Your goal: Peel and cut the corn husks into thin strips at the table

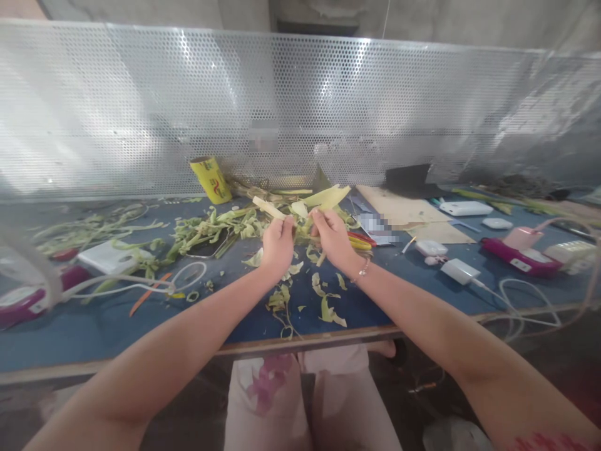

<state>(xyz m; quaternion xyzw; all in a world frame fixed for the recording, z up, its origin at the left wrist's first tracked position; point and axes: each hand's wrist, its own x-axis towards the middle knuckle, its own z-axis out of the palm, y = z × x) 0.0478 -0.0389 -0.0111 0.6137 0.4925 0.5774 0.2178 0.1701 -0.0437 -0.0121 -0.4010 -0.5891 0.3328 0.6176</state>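
Note:
My left hand (pixel 278 243) is closed, with a flat pale yellowish plant strip (pixel 268 207) sticking out above its fingers. Close beside it, my right hand (pixel 332 237) pinches a broad pale green leaf (pixel 331 198), which looks like a husk. Small bits of greenery between the hands are too blurred to make out. To the left lies a tangle of green stems and leaves (pixel 211 227). Torn leaf scraps (pixel 331 311) are scattered on the blue tabletop (pixel 300 322) below my hands.
A yellow cylindrical tube (pixel 211 180) leans against the perforated metal screen (pixel 300 94). Cardboard (pixel 399 207), a white charger (pixel 461 271) with a cable, and a magenta device (pixel 521 255) occupy the right. On the left are a white box (pixel 113 255) and an orange strip (pixel 149 294).

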